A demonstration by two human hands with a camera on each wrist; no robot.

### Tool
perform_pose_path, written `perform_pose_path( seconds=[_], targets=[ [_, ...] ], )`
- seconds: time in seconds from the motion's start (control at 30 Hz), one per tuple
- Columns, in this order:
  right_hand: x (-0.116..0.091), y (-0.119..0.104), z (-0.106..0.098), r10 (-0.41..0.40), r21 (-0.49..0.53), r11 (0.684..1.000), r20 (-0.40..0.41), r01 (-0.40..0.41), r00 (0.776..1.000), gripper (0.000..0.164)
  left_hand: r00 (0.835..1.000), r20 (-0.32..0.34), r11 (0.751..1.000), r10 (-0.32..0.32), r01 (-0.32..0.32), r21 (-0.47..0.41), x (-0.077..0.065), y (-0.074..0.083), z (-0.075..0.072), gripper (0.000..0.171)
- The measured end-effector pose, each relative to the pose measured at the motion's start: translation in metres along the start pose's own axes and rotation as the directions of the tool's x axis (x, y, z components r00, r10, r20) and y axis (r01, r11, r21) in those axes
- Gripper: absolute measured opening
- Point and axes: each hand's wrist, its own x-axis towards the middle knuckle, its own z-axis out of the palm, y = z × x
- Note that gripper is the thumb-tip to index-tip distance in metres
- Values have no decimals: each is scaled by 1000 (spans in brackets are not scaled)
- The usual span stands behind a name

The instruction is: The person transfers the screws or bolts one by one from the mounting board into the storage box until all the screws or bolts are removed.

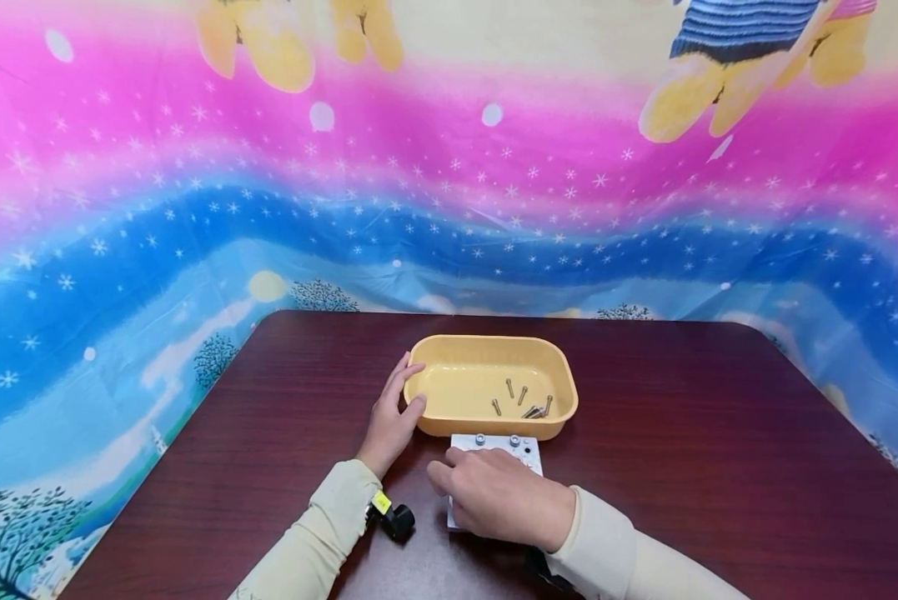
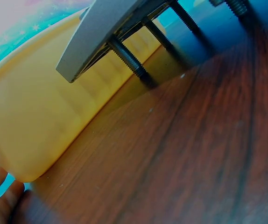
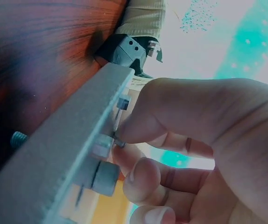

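My left hand (image 1: 394, 421) rests against the left end of a yellow plastic tray (image 1: 437, 427), thumb and fingers spread along its rim. Inside the tray lie several small metal screws (image 1: 522, 395). In front of it, a metal plate (image 1: 459, 518) is partly covered by my right hand (image 1: 504, 493). The right wrist view shows thumb and forefinger pinching a small screw (image 3: 119, 142) at the plate's face, beside a larger bolt head (image 3: 106, 178). Threaded bolts (image 2: 129, 58) stick out beneath the plate in the left wrist view, holding it above the table.
The dark red wooden table (image 1: 689, 433) extends to both sides of the tray. A patterned cloth (image 1: 449, 192) hangs behind its far edge. A small black camera (image 1: 398, 522) is strapped on the left wrist, close over the tabletop.
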Motion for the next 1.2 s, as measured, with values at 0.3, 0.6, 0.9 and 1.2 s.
perform_pose_path(
  seconds=[0.3, 0.6, 0.9, 1.2],
  targets=[
    [-1, 1, -3, -21, 4, 1000, -34, 22, 999, 22, 1000, 7, 1000, -21, 21, 1, -1, 2, -1, 45],
    [-2, 3, -4, -44, -27, 999, -86, 42, 995, 21, 1000, 10, 1000, -19, 19, 2, 0, 3, -1, 45],
    [-2, 3, -4, -58, -36, 998, -109, 55, 992, 20, 1000, 9, 1000, -9, 9, 7, 0, 3, -1, 45],
    [-2, 4, -5, -82, -39, 996, -137, 77, 987, 20, 1000, 12, 1000, -6, 6, 2, 0, 2, -1, 45]
  ],
)
